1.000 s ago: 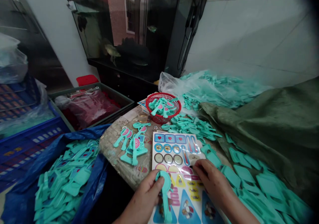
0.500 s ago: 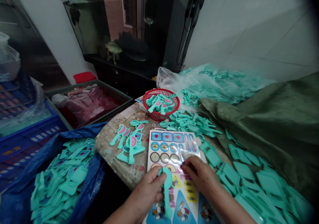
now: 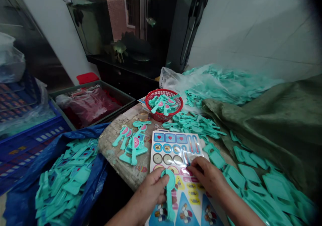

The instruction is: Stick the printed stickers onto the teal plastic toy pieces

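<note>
My left hand (image 3: 154, 188) grips a teal plastic toy piece (image 3: 170, 195) with a round head and a straight handle, thumb pressed on the head. The piece is held above a glossy sticker sheet (image 3: 156, 168) printed with hearts, dials, thermometers, half circles and blue triangles. My right hand (image 3: 203, 172) is at the sheet's right half, thumb and forefinger pinched close to its surface. What lies between those fingertips is too small to make out. Left of the sheet, several teal pieces with pink fan-shaped stickers (image 3: 136, 143) lie on the worn table (image 3: 113, 157).
Behind the sheet stands a red basket (image 3: 164, 117) of stickered pieces, with loose teal pieces (image 3: 192, 123) beside it. Larger teal parts (image 3: 233, 175) and green cloth (image 3: 254, 118) cover the right side. A blue bag (image 3: 100, 175) of teal parts is at lower left, below a grey crate (image 3: 124, 100).
The whole view has shifted slightly, so things appear a little farther right. My left hand keeps hold of the teal piece, and my right fingers stay pinched at the sheet.
</note>
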### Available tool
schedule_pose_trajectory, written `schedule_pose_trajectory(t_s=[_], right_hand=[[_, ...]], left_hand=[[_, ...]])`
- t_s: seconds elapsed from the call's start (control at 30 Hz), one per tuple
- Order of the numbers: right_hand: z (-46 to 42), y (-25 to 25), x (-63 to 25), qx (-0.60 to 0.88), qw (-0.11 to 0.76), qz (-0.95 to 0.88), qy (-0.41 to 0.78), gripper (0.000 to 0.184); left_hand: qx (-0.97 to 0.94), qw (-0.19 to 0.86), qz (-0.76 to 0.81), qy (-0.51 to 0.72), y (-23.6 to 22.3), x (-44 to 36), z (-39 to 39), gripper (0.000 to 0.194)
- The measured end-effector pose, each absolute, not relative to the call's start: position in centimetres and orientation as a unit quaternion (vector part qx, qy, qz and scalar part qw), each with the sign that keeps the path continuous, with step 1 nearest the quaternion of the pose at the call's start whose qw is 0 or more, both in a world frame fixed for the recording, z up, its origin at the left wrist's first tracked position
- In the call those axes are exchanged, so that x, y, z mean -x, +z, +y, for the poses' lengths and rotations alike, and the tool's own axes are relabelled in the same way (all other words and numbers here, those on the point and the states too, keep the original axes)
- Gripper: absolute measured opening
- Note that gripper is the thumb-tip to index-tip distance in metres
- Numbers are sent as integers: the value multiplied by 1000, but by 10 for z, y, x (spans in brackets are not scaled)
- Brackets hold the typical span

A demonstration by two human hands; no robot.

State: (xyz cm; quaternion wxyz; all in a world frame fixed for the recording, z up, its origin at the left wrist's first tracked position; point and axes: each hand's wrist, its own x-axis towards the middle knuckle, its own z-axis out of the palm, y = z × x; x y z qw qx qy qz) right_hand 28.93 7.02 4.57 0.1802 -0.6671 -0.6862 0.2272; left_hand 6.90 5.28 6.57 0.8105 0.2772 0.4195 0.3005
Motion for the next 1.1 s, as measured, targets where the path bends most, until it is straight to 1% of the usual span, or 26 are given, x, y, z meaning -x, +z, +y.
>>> schedule_pose_trajectory(t_s=[0.17,0.4,0.47,0.6,0.7,0.8,0.93,1.1], right_hand=[[76,48,-286,684,187,-660,246,20],[70,60,-286,664,212,-635,333,28],[59,65,-283,669,255,-575,396,32],[38,75,-263,640,376,-453,495,36],[29,77,-238,604,415,-418,536,34],[27,75,-218,583,431,-435,534,32],[28,77,-203,586,441,-462,498,35],[29,78,-193,602,440,-494,448,35]], left_hand=[[-283,817,409,293,67,-69,54,36],[-269,808,419,316,61,-69,52,41],[-264,812,406,325,60,-69,51,41],[-245,805,408,355,57,-68,48,39],[-207,814,372,395,59,-66,44,40],[-183,815,337,434,65,-64,39,42],[-206,789,342,467,72,-63,33,43],[-245,763,336,494,72,-63,26,38]])
